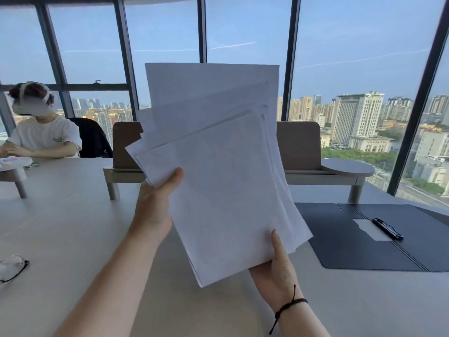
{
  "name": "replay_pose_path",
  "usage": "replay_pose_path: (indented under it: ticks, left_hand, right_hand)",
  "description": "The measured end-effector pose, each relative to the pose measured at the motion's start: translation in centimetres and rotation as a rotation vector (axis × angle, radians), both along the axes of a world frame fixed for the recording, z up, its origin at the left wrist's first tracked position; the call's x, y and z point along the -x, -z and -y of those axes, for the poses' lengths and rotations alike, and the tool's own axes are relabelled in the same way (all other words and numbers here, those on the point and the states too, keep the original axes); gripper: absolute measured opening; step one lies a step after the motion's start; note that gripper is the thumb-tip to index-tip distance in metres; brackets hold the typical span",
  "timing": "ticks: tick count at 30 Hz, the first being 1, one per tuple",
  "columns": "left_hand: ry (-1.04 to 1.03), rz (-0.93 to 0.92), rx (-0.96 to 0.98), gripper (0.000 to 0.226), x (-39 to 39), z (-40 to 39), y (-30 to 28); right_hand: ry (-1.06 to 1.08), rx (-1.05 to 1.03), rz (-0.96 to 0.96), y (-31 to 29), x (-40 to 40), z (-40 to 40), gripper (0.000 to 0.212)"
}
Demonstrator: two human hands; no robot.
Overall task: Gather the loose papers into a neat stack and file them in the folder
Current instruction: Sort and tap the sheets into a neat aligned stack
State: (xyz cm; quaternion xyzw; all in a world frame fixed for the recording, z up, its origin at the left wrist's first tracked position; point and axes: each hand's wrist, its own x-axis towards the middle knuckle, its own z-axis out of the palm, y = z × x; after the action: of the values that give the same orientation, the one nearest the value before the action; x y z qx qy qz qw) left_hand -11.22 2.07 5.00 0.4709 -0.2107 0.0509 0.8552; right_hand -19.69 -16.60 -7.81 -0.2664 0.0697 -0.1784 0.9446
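Several white papers (218, 166) are held up off the table in a loose, fanned bunch with uneven edges. My left hand (155, 203) grips their left edge, thumb on the front sheet. My right hand (279, 266) holds the lower right corner from below, thumb lying on the front sheet. The dark folder (352, 239) lies open and flat on the table to the right, with a black clip (387, 228) along its spine and a white label beside it.
A pair of glasses (12, 267) lies at the table's left edge. A desk divider with a shelf (315, 171) stands behind the papers. Another person (41, 135) sits at the far left. Tall windows lie beyond.
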Motion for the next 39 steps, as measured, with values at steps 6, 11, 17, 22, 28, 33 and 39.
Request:
replay_pose_path:
  ticks: [6,11,17,22,28,33,39]
  left_hand:
    - [0.087,0.241,-0.164,0.028,-0.1,-0.5,-1.6]
    - [0.124,0.165,-0.212,0.068,-1.0,-1.2,0.2]
    - [-0.057,0.168,-0.108,0.034,-0.8,-1.4,-2.0]
    - [-0.045,0.128,-0.052,0.028,-0.9,-0.6,-2.9]
    - [-0.033,0.060,-0.092,0.026,-0.4,1.4,-1.6]
    - [-0.033,-0.143,-0.191,0.011,-0.8,1.4,2.2]
    - [-0.234,-0.088,-0.155,0.017,-1.9,-0.2,0.9]
  right_hand:
    - [-0.020,-0.029,0.053,0.0,-0.5,0.0,0.069]
    - [-0.068,-0.143,0.046,0.3,-0.3,0.4,0.071]
    - [-0.002,-0.012,-0.033,0.4,-0.1,1.7,0.055]
    - [-0.077,-0.097,0.021,0.3,-0.3,1.6,0.050]
    - [-0.134,-0.286,0.130,0.2,-0.9,-0.4,0.048]
    - [-0.165,-0.228,0.061,0.6,-0.8,-1.4,0.046]
    - [0.024,0.067,-0.102,0.1,-0.6,1.9,0.055]
